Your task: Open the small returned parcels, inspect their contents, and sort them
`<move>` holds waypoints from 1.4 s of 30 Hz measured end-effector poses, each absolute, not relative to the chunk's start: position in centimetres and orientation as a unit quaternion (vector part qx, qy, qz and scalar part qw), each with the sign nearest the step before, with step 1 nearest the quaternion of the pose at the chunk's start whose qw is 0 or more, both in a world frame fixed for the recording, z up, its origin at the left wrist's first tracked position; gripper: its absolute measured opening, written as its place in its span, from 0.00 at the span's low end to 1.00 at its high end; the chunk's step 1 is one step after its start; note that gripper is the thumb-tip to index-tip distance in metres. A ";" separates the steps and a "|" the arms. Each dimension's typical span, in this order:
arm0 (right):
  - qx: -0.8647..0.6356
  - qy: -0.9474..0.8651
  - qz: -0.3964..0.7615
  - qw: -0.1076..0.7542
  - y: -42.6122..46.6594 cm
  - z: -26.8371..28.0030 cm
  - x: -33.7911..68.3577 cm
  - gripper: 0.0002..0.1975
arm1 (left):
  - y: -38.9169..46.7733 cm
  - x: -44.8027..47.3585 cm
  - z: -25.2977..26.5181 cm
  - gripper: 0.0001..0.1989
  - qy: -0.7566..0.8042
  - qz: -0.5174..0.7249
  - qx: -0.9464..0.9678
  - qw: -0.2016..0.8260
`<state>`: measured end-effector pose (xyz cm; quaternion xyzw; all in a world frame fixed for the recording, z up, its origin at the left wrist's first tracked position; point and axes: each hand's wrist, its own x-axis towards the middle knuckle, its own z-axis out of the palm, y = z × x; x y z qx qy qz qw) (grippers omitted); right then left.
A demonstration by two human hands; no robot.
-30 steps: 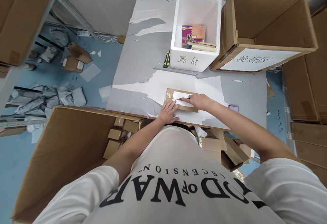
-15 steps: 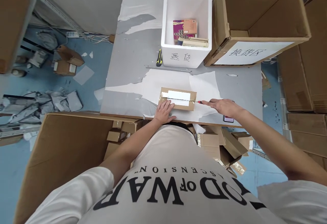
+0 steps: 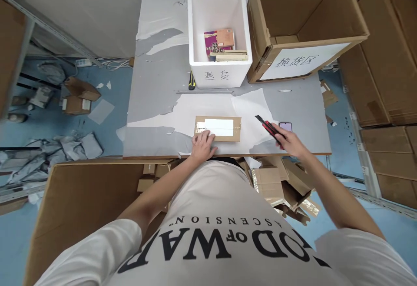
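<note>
A small taped cardboard box (image 3: 237,134) with a white label (image 3: 220,127) on top lies flat on torn white paper. My left hand (image 3: 202,145) grips its front left corner, fingers over the top and thumb at the near side. To the right of the box and apart from it, my right hand (image 3: 289,142) is closed round a red and black utility knife (image 3: 267,126). The knife's dark blade end points up and left. Just behind that hand a phone (image 3: 286,127) rests on the table.
A white foam box (image 3: 218,76) with several books stands at the back, beside a large open carton (image 3: 312,47). A yellow and black utility knife (image 3: 192,80) and a thin grey strip (image 3: 205,91) lie before the foam box. Cartons crowd below the table's front edge.
My right hand has pulled the knife away from the box's right end, rightwards, and turned it. My left hand stays on the box. The view has shifted slightly.
</note>
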<state>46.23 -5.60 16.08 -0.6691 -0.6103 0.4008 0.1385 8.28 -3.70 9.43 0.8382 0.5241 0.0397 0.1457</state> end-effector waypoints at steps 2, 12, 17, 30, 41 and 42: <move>-0.685 -0.504 0.474 0.228 -6.9 13.8 43.8 0.35 | -2.9 8.4 10.1 0.30 0.521 0.037 0.841 0.141; -0.638 -0.357 0.563 0.386 -8.7 9.0 36.3 0.41 | 2.9 9.3 11.1 0.61 0.471 -0.005 0.873 0.124; -0.629 -0.361 0.568 0.389 -9.2 8.9 36.6 0.42 | 2.8 9.2 10.7 0.60 0.471 0.010 0.873 0.124; -0.607 -0.372 0.600 0.364 -9.3 9.0 38.2 0.39 | 3.0 9.2 10.4 0.57 0.471 0.029 0.873 0.126; -0.589 -0.379 0.648 0.300 -11.8 8.6 39.7 0.35 | 3.3 9.3 10.2 0.58 0.473 0.041 0.868 0.143; -0.589 -0.374 0.652 0.299 -12.0 8.7 39.7 0.35 | 3.3 9.3 10.2 0.58 0.471 0.044 0.869 0.145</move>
